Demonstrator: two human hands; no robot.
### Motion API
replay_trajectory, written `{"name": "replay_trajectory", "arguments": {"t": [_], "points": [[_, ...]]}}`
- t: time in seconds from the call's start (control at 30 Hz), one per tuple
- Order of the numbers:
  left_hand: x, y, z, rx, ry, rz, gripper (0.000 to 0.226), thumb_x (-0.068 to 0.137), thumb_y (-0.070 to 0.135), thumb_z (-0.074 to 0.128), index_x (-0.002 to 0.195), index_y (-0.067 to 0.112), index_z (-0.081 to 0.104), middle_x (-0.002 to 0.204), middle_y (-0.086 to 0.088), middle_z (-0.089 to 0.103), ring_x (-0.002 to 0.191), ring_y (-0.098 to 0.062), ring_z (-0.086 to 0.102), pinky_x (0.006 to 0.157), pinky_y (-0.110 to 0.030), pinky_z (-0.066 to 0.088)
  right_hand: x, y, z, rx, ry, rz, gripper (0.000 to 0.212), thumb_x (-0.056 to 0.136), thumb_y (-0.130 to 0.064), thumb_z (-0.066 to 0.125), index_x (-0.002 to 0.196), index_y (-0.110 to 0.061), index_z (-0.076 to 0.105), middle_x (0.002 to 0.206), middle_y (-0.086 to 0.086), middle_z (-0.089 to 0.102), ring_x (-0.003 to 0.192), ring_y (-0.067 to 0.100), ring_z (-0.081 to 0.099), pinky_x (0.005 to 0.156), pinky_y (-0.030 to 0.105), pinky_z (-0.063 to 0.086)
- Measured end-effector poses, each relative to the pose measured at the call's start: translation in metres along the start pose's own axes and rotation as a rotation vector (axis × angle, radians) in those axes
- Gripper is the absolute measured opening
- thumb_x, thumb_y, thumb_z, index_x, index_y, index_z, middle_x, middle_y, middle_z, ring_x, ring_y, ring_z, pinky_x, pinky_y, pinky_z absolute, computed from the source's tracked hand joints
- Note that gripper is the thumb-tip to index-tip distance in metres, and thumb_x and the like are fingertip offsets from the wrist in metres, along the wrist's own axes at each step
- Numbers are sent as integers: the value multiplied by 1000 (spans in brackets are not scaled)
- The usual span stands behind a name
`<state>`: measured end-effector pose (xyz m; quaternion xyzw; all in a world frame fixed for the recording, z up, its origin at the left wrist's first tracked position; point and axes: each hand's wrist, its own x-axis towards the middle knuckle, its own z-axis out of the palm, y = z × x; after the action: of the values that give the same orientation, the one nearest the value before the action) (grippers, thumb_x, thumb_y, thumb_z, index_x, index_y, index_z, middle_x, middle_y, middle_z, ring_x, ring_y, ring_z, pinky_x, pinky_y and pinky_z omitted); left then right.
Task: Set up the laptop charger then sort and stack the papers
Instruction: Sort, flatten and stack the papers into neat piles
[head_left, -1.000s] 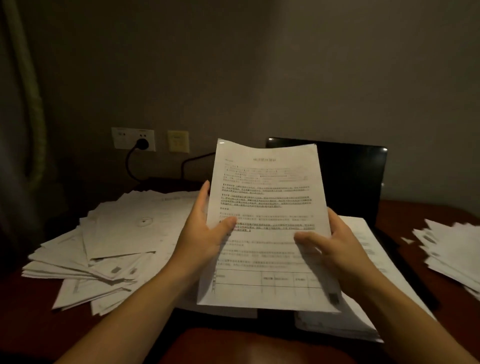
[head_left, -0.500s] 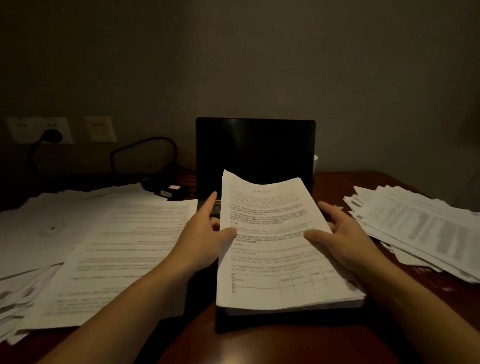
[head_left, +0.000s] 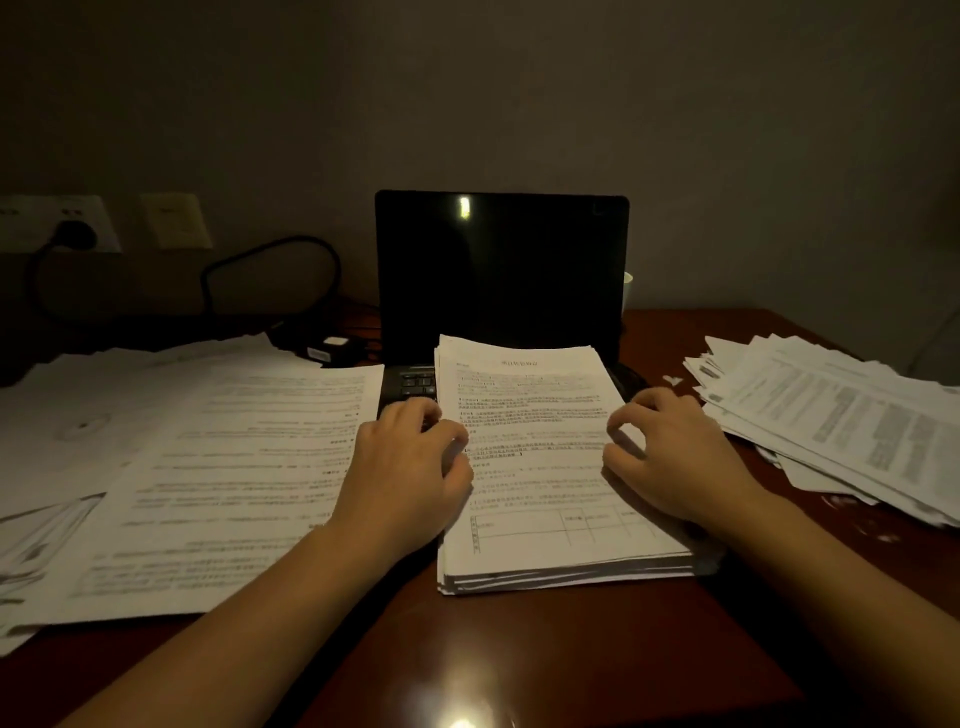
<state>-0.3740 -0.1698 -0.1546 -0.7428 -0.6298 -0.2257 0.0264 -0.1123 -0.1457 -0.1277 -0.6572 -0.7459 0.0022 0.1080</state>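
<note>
A neat stack of printed papers (head_left: 540, 467) lies on the keyboard of the open black laptop (head_left: 498, 270), whose screen is dark. My left hand (head_left: 410, 467) rests curled on the stack's left edge, and my right hand (head_left: 670, 457) rests on its right edge, fingers bent, pinching nothing. The charger brick (head_left: 327, 351) lies left of the laptop. Its black cable (head_left: 270, 260) loops up to a plug in the wall socket (head_left: 67, 228).
A wide loose spread of sheets (head_left: 197, 467) covers the dark wooden desk (head_left: 519, 660) on the left. Another fanned pile of papers (head_left: 841, 421) sits at the right. A white cup (head_left: 627, 291) peeks out behind the laptop's right side.
Both hands lowered the sheet they were holding up onto the stack on the laptop and let go of it. The view turned to the right and down.
</note>
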Motion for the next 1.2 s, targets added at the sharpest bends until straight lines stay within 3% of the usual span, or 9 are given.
{"name": "replay_trajectory", "arguments": {"t": [0.2, 0.37, 0.53, 0.63, 0.73, 0.9, 1.0, 1.1, 1.2], "points": [[-15, -6, -12, -85, 9, 74, 55, 98, 51, 25, 147, 34, 44, 153, 9, 35, 144, -7, 12, 115, -32, 13, -12, -38, -8, 196, 79, -145, 29, 96, -34, 62, 124, -26, 65, 150, -5, 45, 140, 15, 37, 116, 38, 33], [-38, -39, -31, 90, -86, 28, 69, 91, 57, 3, 151, 41, 33, 162, 9, 26, 153, -13, -5, 123, -44, -4, -18, -87, -2, 426, 136, -284, 10, 93, -28, 67, 103, -26, 70, 115, -10, 66, 107, 6, 60, 99, 28, 51], [-70, -92, -59, 286, -188, -113, 54, 103, 53, 11, 155, 43, 23, 167, 11, 13, 153, -15, -16, 120, -50, -14, -25, -157, 3, 771, -75, -302, 9, 93, -23, 69, 87, -29, 69, 84, -9, 72, 77, 3, 71, 73, 22, 60], [-92, -112, -72, 216, -314, -204, 54, 104, 54, 13, 157, 44, 10, 168, 12, 3, 154, -14, -10, 123, -47, -7, -25, -187, 11, 871, -208, -267, 4, 93, -17, 70, 90, -19, 71, 80, 0, 75, 69, 10, 74, 73, 32, 63], [-108, -120, -81, 164, -312, -292, 55, 104, 55, 13, 158, 44, 8, 168, 10, 2, 154, -13, -2, 124, -44, 1, -25, -207, 19, 807, -261, -250, 2, 93, -21, 70, 91, -21, 69, 79, -2, 74, 65, 8, 73, 64, 25, 61], [-116, -127, -94, 144, -238, -352, 52, 104, 52, 21, 155, 42, 25, 165, 9, 19, 151, -13, 12, 121, -46, 10, -22, -219, 25, 696, -209, -212, 10, 92, -32, 70, 98, -25, 66, 87, -6, 74, 68, 6, 73, 70, 30, 63], [-114, -136, -98, 47, -182, -405, 47, 103, 52, 33, 149, 44, 36, 163, 10, 24, 151, -16, 11, 121, -44, 8, -24, -215, 24, 652, -154, -214, 19, 91, -41, 68, 108, -34, 64, 112, -10, 70, 96, 4, 67, 87, 31, 56], [-109, -144, -100, -204, -88, -439, 43, 100, 41, 50, 143, 39, 48, 155, 12, 34, 140, -7, 29, 110, -30, 26, -30, -213, 20, 830, -261, -181, 23, 88, -44, 68, 110, -39, 66, 124, -12, 66, 114, 9, 61, 101, 39, 52], [-104, -152, -103, -369, -2, -472, 38, 97, 35, 58, 135, 38, 57, 149, 15, 43, 130, -1, 38, 99, -23, 28, -34, -213, 13, 1099, -420, -104, 19, 89, -35, 69, 108, -35, 69, 116, -11, 70, 111, 11, 65, 95, 43, 57]]}}
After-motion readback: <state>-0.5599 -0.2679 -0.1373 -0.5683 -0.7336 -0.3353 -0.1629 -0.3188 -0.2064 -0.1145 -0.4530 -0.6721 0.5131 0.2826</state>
